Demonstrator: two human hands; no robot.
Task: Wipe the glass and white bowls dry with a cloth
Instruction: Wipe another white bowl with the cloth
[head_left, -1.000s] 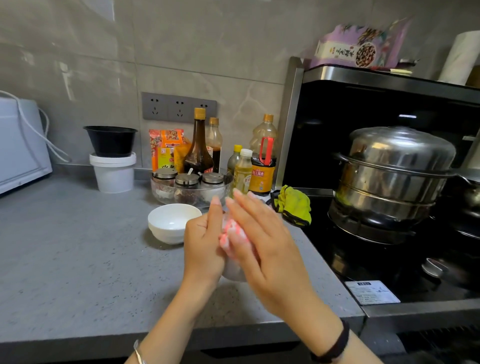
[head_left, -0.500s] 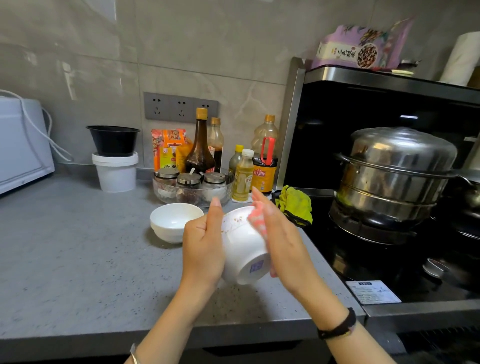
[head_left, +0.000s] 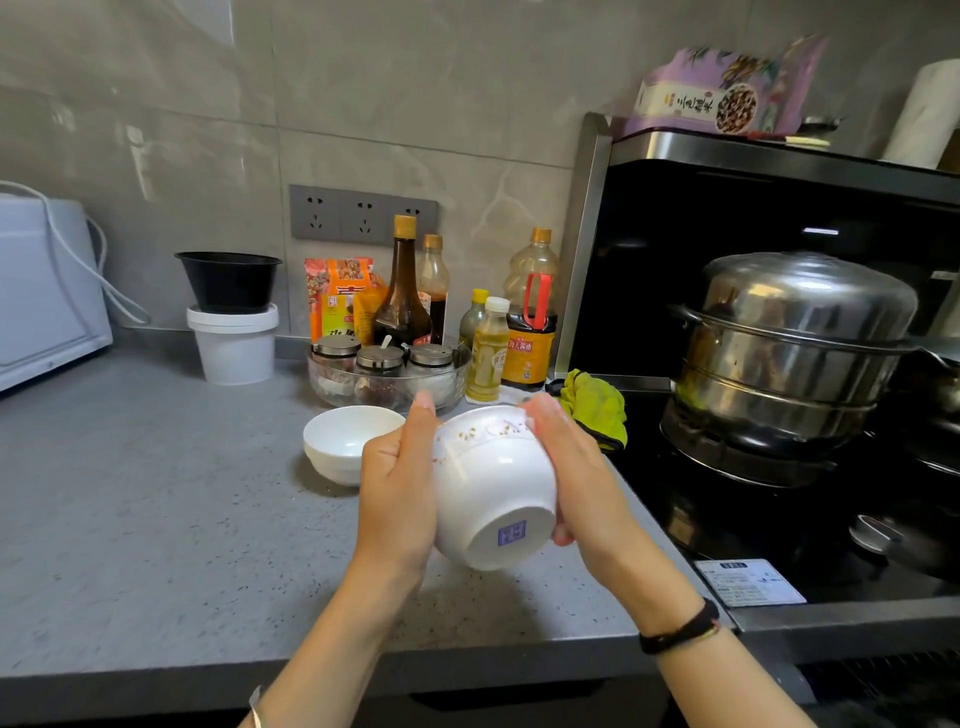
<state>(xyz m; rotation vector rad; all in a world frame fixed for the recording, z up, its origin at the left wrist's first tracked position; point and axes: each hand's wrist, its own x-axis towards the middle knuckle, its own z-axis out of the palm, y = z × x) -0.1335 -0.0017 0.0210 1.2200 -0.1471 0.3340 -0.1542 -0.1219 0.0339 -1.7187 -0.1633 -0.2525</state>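
Observation:
A white bowl with a small flower pattern (head_left: 493, 483) is held above the counter, tipped so its base with a blue mark faces me. My left hand (head_left: 397, 488) grips its left side, thumb up along the rim. My right hand (head_left: 576, 467) wraps the right side, fingertips curled over the rim; no cloth shows in it. A plain white bowl (head_left: 343, 441) sits upright on the grey counter (head_left: 156, 519) just left of my hands. Behind it stands a glass bowl (head_left: 332, 384) holding spice jars. A yellow-green cloth (head_left: 595, 405) lies at the stove's edge.
Bottles of sauce and oil (head_left: 402, 291) line the wall behind the glass bowl. A black bowl sits on a white tub (head_left: 234, 343) at the back left, beside a white appliance (head_left: 41, 291). A steel steamer pot (head_left: 789, 353) stands on the black stove to the right.
The patterned bowl has come out from behind my hands and turned base-first towards me. My right hand slid from its front to its right side; the pink cloth seen earlier is out of sight.

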